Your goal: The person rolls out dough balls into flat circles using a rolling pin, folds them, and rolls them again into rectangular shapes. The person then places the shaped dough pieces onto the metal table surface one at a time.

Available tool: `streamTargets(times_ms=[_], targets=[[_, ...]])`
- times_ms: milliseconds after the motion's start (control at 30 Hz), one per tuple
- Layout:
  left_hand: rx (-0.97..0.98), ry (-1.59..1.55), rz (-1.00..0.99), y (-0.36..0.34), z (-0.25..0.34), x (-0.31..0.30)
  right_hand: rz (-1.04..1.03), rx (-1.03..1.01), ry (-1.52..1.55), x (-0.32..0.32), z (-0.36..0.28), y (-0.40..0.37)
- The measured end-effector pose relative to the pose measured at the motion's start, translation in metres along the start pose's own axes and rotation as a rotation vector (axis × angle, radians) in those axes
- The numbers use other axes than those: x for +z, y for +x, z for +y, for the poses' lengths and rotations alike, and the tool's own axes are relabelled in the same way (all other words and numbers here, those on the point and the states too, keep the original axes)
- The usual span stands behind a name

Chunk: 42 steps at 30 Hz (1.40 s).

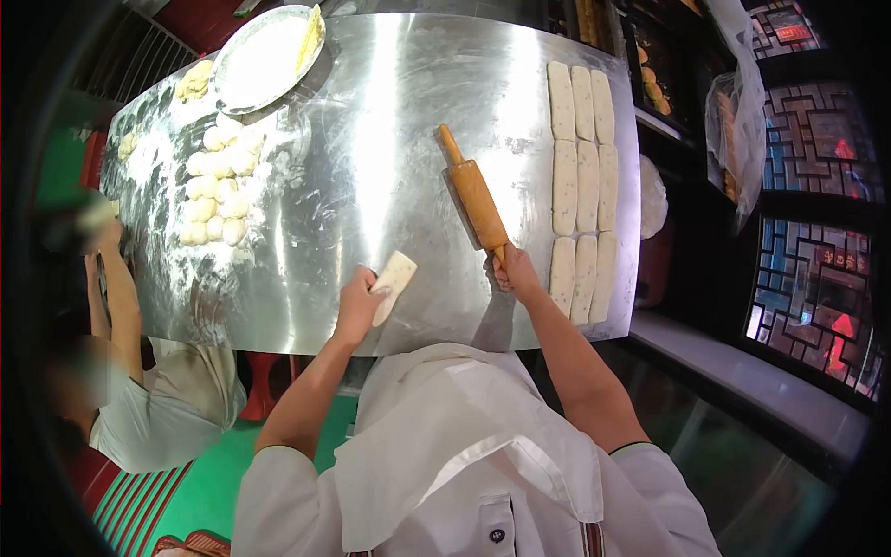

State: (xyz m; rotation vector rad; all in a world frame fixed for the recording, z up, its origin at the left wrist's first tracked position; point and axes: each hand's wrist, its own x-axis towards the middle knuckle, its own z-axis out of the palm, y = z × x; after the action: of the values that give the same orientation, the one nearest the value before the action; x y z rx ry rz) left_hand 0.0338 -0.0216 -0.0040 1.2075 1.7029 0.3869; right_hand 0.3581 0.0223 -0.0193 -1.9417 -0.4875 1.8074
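Observation:
A wooden rolling pin lies at a slant over the middle of the metal table, its near handle in my right hand, whose fingers are wrapped round it. My left hand grips the left side of a flat, pale, speckled dough strip near the table's front edge. The strip is tilted, and its right side shows beyond my fingers. To the right of the rolling pin, several long dough strips lie side by side in three rows.
Several round dough balls lie on floured metal at the left. Behind them stands a large round pan of white powder. A co-worker is at the table's left end. Beyond the right edge are trays of baked goods.

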Motion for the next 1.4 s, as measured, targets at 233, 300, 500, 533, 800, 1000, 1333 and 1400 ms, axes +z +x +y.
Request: streamTargets(times_ms=[233,300,500,533,800,1000,1333,1400], targets=[[-0.461,-0.237,0.106,-0.021,0.006,-0.026,-0.046,-0.021,-0.002,-0.004,0.011,0.011],[-0.252,0.341,0.084,-0.017,0.007,-0.036,-0.015,-0.035,-0.068,0.002,0.009,0.009],[0.435,0.649,0.397,0.01,-0.004,0.017,0.179,-0.31,-0.449,0.018,0.018,0.022],[0.397,0.617,0.365,0.016,-0.002,0.014,0.249,-0.685,-0.733,0.021,0.019,0.03],[0.351,0.485,0.57,-0.054,-0.02,-0.076,0.061,-1.137,-1.231,0.079,-0.003,-0.044],[0.32,0.703,0.307,-0.039,-0.079,-0.058,0.073,-1.202,-1.392,0.095,0.046,-0.01],[0.219,0.642,0.465,0.062,-0.032,-0.098,0.26,-0.98,-1.44,0.138,-0.055,0.067],[0.268,0.642,0.465,0.035,-0.044,-0.086,0.198,-0.929,-1.438,0.13,-0.022,0.042]])
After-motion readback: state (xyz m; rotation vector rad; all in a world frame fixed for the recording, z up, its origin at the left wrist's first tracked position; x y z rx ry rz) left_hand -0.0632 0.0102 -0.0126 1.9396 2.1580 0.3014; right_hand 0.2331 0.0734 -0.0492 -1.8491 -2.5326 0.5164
